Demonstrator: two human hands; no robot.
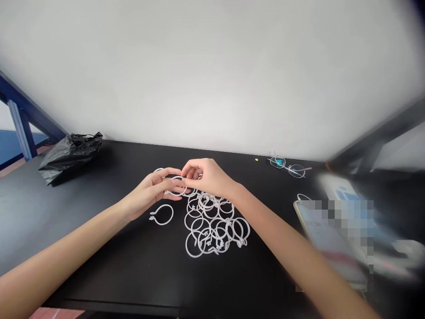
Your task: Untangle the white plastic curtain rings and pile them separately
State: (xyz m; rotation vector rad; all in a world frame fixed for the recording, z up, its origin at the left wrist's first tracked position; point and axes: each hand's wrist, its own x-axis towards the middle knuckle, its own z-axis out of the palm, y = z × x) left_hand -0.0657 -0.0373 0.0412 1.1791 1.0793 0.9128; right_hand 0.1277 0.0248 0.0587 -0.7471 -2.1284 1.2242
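Observation:
Both my hands meet above the middle of a black table (109, 266). My left hand (153, 193) and my right hand (206, 177) pinch the same white plastic ring (177, 185) between their fingertips. Just below them a pile of several white rings (212, 223) lies spread on the table. A single white ring (162, 215) lies apart, left of the pile and under my left wrist. Part of another ring shows behind my left fingers.
A crumpled black plastic bag (70, 155) sits at the back left. A pair of glasses (288, 165) lies at the back right by the white wall. A phone with a cable (327, 239) and blurred objects lie at the right edge.

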